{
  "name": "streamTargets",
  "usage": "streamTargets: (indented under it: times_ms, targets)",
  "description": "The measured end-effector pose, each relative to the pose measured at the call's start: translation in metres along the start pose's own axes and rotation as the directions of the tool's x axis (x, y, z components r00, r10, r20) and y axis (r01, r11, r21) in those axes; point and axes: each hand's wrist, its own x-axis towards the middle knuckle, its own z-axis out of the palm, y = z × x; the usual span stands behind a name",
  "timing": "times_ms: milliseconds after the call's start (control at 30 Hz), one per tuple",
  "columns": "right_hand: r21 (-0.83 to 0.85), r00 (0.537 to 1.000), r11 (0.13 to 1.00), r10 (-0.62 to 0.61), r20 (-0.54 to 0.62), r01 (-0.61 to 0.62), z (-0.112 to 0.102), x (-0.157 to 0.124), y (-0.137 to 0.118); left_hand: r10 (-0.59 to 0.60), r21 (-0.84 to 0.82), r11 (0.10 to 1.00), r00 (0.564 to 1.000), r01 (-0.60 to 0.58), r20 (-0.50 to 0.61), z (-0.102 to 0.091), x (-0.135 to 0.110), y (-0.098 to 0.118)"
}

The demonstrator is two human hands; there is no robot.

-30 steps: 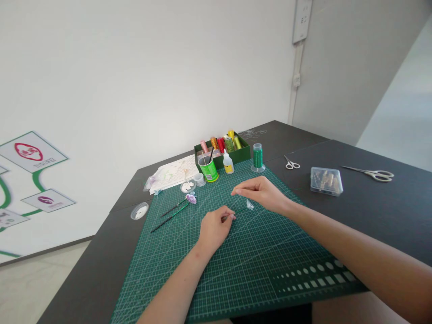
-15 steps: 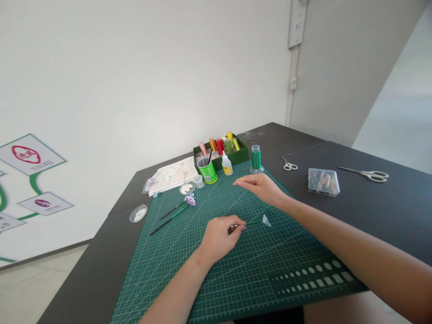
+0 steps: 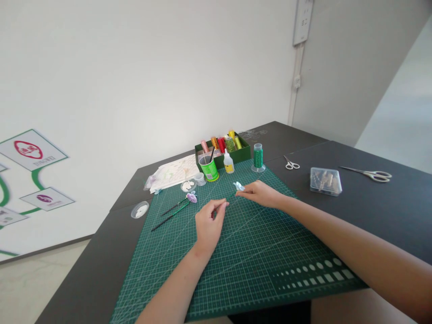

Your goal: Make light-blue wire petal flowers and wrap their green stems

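Observation:
My left hand [image 3: 209, 222] is closed in a pinch on the end of a thin green stem [image 3: 231, 197] that runs toward my right hand [image 3: 259, 193]. The right fingers pinch the stem's other end, just below a small pale blue flower [image 3: 239, 186]. Both hands are above the green cutting mat [image 3: 249, 261]. To the left, a lilac flower [image 3: 192, 197] on a green stem lies on the mat beside dark thin sticks [image 3: 165, 222].
Behind the hands stand a green can [image 3: 209, 170], a glue bottle [image 3: 228, 163], a green thread spool [image 3: 258, 157] and a box [image 3: 243, 154] of thread spools. On the right lie small scissors [image 3: 292, 164], a clear case [image 3: 326, 182] and larger scissors [image 3: 374, 175]. White pieces fill small dishes [image 3: 139, 209].
My left hand has moved up and turned, swinging the flower end of the stem away from me. My right hand has lowered slightly and taken hold of the stem near the flower.

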Motion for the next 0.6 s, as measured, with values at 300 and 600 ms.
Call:
streamTargets:
  times_ms: [300,600]
  targets:
    - [0.252,0.994,0.967,0.017,0.109,-0.044,-0.001,-0.004,-0.022,-0.310,-0.265,0.930,0.932,0.256,-0.187,-0.014,0.030,-0.036]
    - [0.545,0.952,0.835,0.222,-0.210,-0.074,-0.068,-0.007,0.004,-0.548,-0.615,0.736,0.783,0.283,-0.295,-0.028,0.047,-0.066]
